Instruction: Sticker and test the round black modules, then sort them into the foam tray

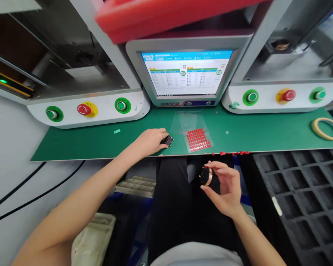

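My left hand (155, 140) rests at the front of the green bench top (100, 142), its fingers closed round a round black watch case (168, 140) that lies on the surface. Held up in front of the bench edge, a second watch case (206, 176), black-faced with a gold-coloured rim, is pinched between the thumb and fingers of my right hand (226, 184). Right of my left hand lies a clear sheet with rows of small red stickers (198, 139). Several red bits (230, 153) cling along the bench edge near my right hand.
Behind the bench top stands a monitor (187, 74) between two machines with green buttons (122, 105) and red stop buttons (289, 95). A tape roll (327, 129) lies far right. Below right is a black compartment tray (302, 201); pale trays (137, 185) sit below left.
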Motion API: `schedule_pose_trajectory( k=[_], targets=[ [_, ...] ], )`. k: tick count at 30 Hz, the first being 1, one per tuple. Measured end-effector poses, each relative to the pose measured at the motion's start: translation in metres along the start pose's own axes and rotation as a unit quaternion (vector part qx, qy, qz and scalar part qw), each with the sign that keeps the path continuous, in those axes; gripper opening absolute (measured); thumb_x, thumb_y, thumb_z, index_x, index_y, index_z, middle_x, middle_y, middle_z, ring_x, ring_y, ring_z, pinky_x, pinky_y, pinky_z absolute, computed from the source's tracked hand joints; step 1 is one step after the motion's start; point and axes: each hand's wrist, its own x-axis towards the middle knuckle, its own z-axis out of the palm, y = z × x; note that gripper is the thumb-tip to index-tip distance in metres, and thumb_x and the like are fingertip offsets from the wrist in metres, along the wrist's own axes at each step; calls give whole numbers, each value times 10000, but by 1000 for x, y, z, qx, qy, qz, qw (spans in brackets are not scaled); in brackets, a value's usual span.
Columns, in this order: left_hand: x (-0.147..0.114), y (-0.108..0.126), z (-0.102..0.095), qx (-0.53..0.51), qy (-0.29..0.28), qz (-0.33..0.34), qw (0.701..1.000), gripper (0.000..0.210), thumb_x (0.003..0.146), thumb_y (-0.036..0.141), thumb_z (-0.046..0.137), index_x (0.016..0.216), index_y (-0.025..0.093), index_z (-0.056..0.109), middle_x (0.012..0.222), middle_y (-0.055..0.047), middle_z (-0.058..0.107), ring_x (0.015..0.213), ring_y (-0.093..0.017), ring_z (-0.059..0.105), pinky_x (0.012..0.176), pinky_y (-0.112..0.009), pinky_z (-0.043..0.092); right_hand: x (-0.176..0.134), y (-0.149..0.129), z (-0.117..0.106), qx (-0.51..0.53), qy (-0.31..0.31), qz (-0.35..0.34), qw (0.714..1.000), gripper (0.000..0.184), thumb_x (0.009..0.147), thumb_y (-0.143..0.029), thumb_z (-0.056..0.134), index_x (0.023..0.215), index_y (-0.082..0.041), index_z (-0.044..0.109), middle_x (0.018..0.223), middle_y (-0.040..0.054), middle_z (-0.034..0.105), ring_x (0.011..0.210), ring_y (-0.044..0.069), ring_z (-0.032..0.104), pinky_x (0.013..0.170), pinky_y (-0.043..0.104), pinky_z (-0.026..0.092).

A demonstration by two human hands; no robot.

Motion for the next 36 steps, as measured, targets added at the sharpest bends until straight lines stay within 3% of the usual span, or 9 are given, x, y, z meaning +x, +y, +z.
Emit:
schedule_pose_trajectory(
  k=[4, 8, 15, 17, 20, 23, 27, 30, 36],
  targets=[
    [-5, 11, -2, 16, 6, 3, 1000, 328, 922, 256, 569, 1215, 121, 630, 1162, -160, 650, 1067, -309, 656, 848, -340, 490, -4, -15, 4, -11, 7, 2, 1000, 524, 771, -80, 733, 1161, -279, 446, 1170, 69, 602, 1123, 182, 631, 956, 364, 547],
    [-1, 15, -2, 2, 14, 9, 1000, 268, 896, 179, 561, 1133, 92, 652, 1142, -206, 652, 1076, -360, 652, 836, -400, 520, -1, -27, -2, -123, 5, -7, 992, 491, 818, -198, 709, 1164, -286, 371, 1165, 86, 603, 1111, 203, 640, 938, 376, 555],
    [5, -3, -10, -168, 58, 20, 984, 149, 665, 138, 734, 811, 154, 711, 891, -99, 693, 832, -281, 707, 815, -369, 542, 51, -32, -49, -318, -66, -44, 945, 363, 798, -107, 643, 1100, -234, 488, 1086, 95, 619, 1054, 247, 623, 939, 434, 531],
    [8, -3, -9, -254, 90, 2, 963, 157, 666, 189, 740, 817, 164, 709, 838, -65, 696, 787, -245, 706, 778, -337, 555, 78, -24, -62, -364, -107, -41, 924, 255, 817, -90, 611, 1033, -204, 539, 1034, 98, 625, 1017, 255, 614, 910, 454, 532],
    [22, 10, -4, -387, 138, -45, 911, 262, 839, 298, 637, 1042, 137, 677, 945, -76, 715, 847, -205, 713, 782, -316, 574, 125, -1, -71, -414, -176, -18, 893, 160, 895, -187, 618, 1051, -155, 594, 1043, 82, 635, 997, 233, 621, 896, 454, 535],
    [49, 32, 2, -479, 162, -92, 858, 293, 962, 338, 549, 1142, 116, 618, 1091, -99, 687, 940, -184, 690, 829, -359, 582, 169, 27, -67, -438, -260, 15, 860, 274, 944, -336, 619, 1144, -148, 612, 1125, 70, 642, 1000, 203, 640, 878, 419, 553],
    [84, 51, 11, -529, 152, -157, 820, 303, 956, 364, 587, 1142, 127, 618, 1094, -84, 666, 937, -182, 666, 814, -375, 587, 208, 56, -52, -453, -353, 51, 817, 326, 954, -364, 610, 1203, -155, 601, 1164, 81, 645, 983, 196, 657, 847, 400, 575],
    [94, 52, 14, -506, 146, -210, 824, 281, 946, 357, 603, 1104, 126, 630, 1058, -74, 668, 918, -177, 662, 812, -372, 580, 219, 67, -44, -469, -380, 51, 796, 335, 953, -362, 610, 1219, -159, 596, 1194, 86, 636, 1019, 207, 650, 873, 417, 569],
    [85, 49, 8, -381, 150, -258, 875, 261, 878, 393, 681, 841, 135, 664, 861, -40, 694, 846, -174, 660, 843, -373, 530, 212, 70, -38, -489, -376, 21, 787, 320, 950, -383, 608, 1172, -152, 610, 1140, 78, 652, 985, 197, 652, 854, 401, 563]
  ],
)
